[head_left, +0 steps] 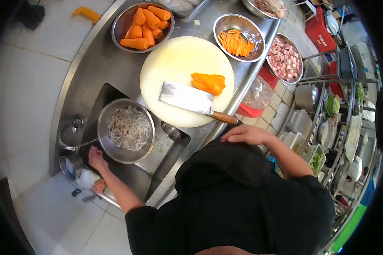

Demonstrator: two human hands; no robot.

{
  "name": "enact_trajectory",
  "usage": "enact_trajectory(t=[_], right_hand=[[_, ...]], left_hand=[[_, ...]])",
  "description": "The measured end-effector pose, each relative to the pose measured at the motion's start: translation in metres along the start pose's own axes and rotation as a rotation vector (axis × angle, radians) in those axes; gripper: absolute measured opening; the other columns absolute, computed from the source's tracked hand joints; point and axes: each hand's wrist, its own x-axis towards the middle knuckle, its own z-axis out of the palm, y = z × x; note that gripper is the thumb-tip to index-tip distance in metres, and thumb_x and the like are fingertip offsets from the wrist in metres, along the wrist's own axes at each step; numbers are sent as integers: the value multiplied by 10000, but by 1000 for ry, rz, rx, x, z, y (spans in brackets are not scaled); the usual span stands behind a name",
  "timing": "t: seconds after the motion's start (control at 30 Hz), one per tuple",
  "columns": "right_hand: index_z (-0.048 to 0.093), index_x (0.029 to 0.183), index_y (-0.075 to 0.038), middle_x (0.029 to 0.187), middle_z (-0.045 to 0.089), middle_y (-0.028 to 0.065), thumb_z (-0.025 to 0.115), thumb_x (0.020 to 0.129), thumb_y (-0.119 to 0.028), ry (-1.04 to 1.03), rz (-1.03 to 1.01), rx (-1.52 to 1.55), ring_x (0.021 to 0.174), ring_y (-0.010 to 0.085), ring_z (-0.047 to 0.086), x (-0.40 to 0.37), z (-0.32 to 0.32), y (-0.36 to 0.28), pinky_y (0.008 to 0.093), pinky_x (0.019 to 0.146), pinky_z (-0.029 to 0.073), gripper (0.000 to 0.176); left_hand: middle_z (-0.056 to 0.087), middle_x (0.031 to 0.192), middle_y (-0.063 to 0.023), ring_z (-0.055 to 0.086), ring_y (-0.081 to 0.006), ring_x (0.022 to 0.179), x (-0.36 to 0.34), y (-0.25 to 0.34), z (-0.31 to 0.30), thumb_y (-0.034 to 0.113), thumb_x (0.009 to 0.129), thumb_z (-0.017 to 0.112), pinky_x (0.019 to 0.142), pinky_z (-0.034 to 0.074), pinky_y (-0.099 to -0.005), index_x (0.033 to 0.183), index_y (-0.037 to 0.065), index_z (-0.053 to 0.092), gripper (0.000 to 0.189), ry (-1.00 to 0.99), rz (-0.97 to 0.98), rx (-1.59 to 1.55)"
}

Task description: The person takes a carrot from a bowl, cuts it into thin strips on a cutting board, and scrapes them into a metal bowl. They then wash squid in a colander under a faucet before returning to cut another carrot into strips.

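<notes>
My left hand [97, 159] is over the sink's left part, just below the tap spout [72, 148], its fingers loosely apart and holding nothing. Beside it a metal bowl [126, 131] of peeled grey shrimp [129, 127] sits in the sink. My right hand [243, 134] rests with fingers spread near the dark apron, close to the wooden handle [225, 117] of a cleaver. The cleaver's blade [186, 96] lies flat on a round cream cutting board [174, 59], next to sliced carrot pieces [208, 83].
Whole peeled carrots fill a metal bowl [115, 34] behind the board. A perforated bowl [259, 39] holds carrot strips. Diced meat [284, 58] is in another bowl to the right. Metal shelves [323, 114] with containers stand at the far right. An orange-handled tool [87, 14] lies at upper left.
</notes>
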Motion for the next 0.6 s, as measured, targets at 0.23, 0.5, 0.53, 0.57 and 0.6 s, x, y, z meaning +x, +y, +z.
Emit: enact_trajectory(t=[0.23, 0.5, 0.53, 0.57, 0.6], right_hand=[[757, 1068, -4, 1066, 748, 242, 678, 954, -309, 383, 322, -1318, 1026, 364, 740, -44, -79, 151, 470, 914, 561, 335], [748, 1059, 53, 955, 738, 295, 655, 974, -483, 590, 409, -280, 961, 386, 739, 37, -117, 263, 466, 887, 544, 551], [728, 1116, 63, 1011, 731, 309, 620, 992, -515, 537, 429, -292, 1012, 402, 727, 44, -106, 261, 468, 915, 537, 601], [708, 1173, 73, 1067, 724, 323, 585, 1010, -547, 474, 444, -310, 1063, 418, 714, 50, -101, 266, 470, 943, 530, 653], [683, 1229, 69, 1124, 706, 335, 525, 1017, -608, 412, 439, -367, 1124, 436, 686, 56, -98, 265, 472, 984, 511, 726]], left_hand=[[760, 1144, -203, 713, -226, 1062, -209, 76, -43, 313, 932, 778, 967, 528, -342, 1331, -52, 669, 552, -642, -301, 1042], [735, 945, -118, 689, -263, 954, -361, 74, -34, 335, 984, 678, 920, 528, -377, 1184, 33, 740, 367, -775, -376, 825], [735, 1034, -103, 695, -241, 962, -381, 73, -16, 279, 956, 708, 900, 539, -369, 1246, 14, 708, 393, -813, -510, 744], [734, 1123, -88, 701, -219, 969, -402, 72, 2, 222, 928, 738, 880, 550, -361, 1308, -6, 675, 448, -840, -647, 669], [734, 1212, -73, 707, -196, 977, -423, 72, 20, 166, 899, 768, 860, 562, -353, 1370, -26, 643, 523, -858, -783, 604]])
